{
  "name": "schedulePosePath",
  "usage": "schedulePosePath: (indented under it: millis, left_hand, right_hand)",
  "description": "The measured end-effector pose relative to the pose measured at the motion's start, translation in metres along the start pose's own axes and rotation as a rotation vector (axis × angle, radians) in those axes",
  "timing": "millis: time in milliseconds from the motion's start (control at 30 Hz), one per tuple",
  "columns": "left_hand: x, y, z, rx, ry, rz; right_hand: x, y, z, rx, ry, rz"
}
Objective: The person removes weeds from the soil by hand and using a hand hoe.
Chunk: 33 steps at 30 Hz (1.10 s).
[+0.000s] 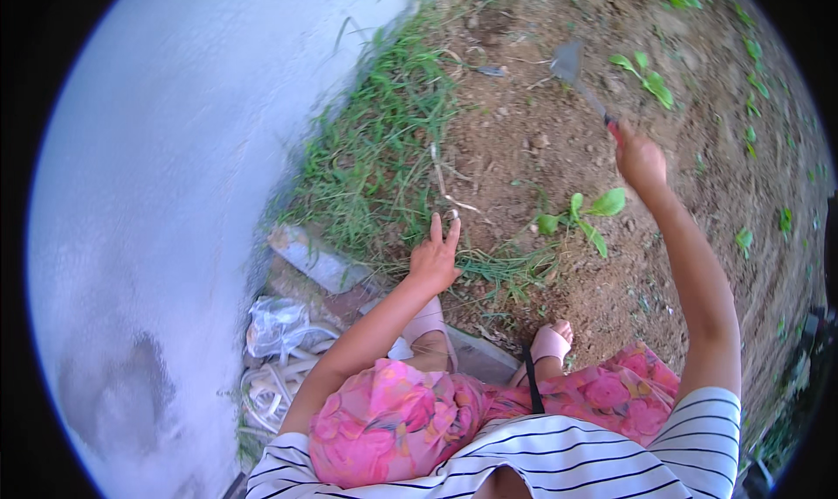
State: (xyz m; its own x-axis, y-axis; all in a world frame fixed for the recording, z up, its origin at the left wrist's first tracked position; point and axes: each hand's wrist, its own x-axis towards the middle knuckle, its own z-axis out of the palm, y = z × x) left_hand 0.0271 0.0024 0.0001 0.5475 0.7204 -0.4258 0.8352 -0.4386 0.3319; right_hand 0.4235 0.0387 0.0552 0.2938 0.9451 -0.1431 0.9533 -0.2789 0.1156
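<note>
Out on the right, the right hand [642, 160] is gripping the red handle [614, 131] of a small hand tool [592, 100], fingers wrapping firmly around it! The flat grey blade [566, 61] is pointing forward and a little left over the brown soil [515, 154], and whether it is touching the ground, I cannot tell. Well apart from it, the left hand [432, 263] is hanging beside the grass [375, 150], two fingers pointing forward and spreading, the rest curling under; a small pale thing [453, 213] is showing at the fingertips, and whether they are holding it, I cannot tell. Just ahead, a thin pale stem [439, 176] is lying on the ground. One leafy seedling [580, 218] is standing between the hands, and another [648, 82] is growing right of the blade. Over on the left, pale tubing [271, 394] is lying in a heap near the left forearm, a clear plastic bag [276, 326] is resting by it, and pink sandals [549, 344] are showing beyond the flowered pink cloth [393, 425]
</note>
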Motion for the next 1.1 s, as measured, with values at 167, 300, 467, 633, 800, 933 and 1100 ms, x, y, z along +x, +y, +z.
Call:
schedulePosePath:
  millis: [167, 300, 467, 633, 800, 933, 1100]
  left_hand:
    - [-0.010, -0.058, 0.042, 0.166, -0.238, -0.030]
    - [-0.029, -0.013, 0.034, -0.070, -0.185, 0.267]
    - [-0.044, 0.038, 0.040, -0.334, -0.474, 0.335]
    - [-0.028, 0.011, -0.004, -0.271, -0.286, 0.265]
    - [-0.010, -0.036, -0.069, -0.402, 0.082, 0.315]
    - [-0.018, -0.095, -0.241, 0.117, 0.460, -0.120]
    - [-0.070, -0.208, -0.415, 1.327, 1.104, -0.411]
  right_hand:
    - [-0.121, -0.096, -0.028, 0.051, -0.127, -0.514]
    - [-0.153, -0.068, -0.079, 0.059, -0.362, -0.514]
    - [-0.133, -0.053, -0.087, 0.327, -0.346, -0.379]
    - [-0.058, -0.098, -0.079, 0.562, -0.201, -0.015]
    - [0.105, -0.141, -0.002, 0.823, -0.125, 0.212]
    - [0.188, -0.197, 0.017, 1.170, -0.209, 0.523]
    - [0.232, -0.260, 0.051, 1.250, -0.307, 0.670]
